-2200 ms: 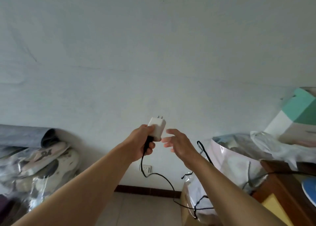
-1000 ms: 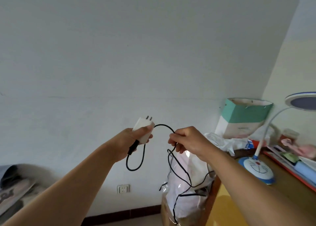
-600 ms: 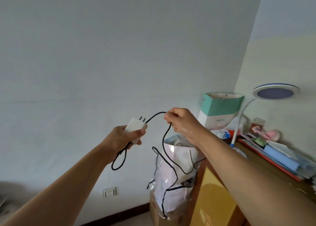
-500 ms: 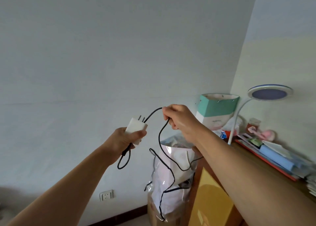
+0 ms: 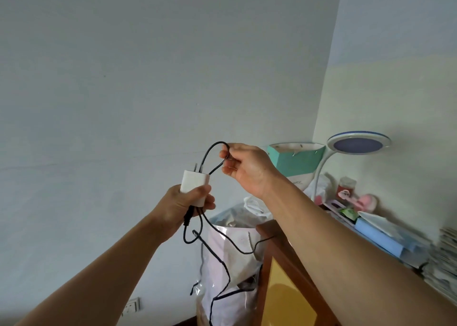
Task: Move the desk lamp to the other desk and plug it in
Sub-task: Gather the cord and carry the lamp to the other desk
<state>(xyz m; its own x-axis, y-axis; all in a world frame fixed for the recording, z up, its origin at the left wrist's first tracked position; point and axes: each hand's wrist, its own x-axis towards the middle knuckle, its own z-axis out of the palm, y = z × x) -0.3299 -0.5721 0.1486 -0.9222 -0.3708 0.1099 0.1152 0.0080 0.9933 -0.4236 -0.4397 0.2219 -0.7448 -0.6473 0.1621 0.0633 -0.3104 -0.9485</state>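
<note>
My left hand [image 5: 181, 206] grips a white plug adapter [image 5: 193, 184], prongs pointing up. A black cable [image 5: 210, 157] leaves the adapter's bottom, loops upward and is pinched at its top by my right hand [image 5: 243, 167]. The rest of the cable hangs down in front of a plastic bag and trails right toward the desk. The desk lamp [image 5: 358, 144], white with a blue-rimmed round head on a bent white neck, stands on the wooden desk [image 5: 279, 241] at the right; my right forearm hides its base.
A wall socket [image 5: 131, 306] sits low on the wall at bottom left. A clear plastic bag [image 5: 232, 264] of things stands beside the desk. On the desk are a teal paper bag [image 5: 296, 160], a jar, pink items, a blue box and stacked papers.
The view swung right from the wall to the desk corner. My right hand took hold of the cable and lifted a loop above the adapter; my left hand kept the adapter and drew nearer.
</note>
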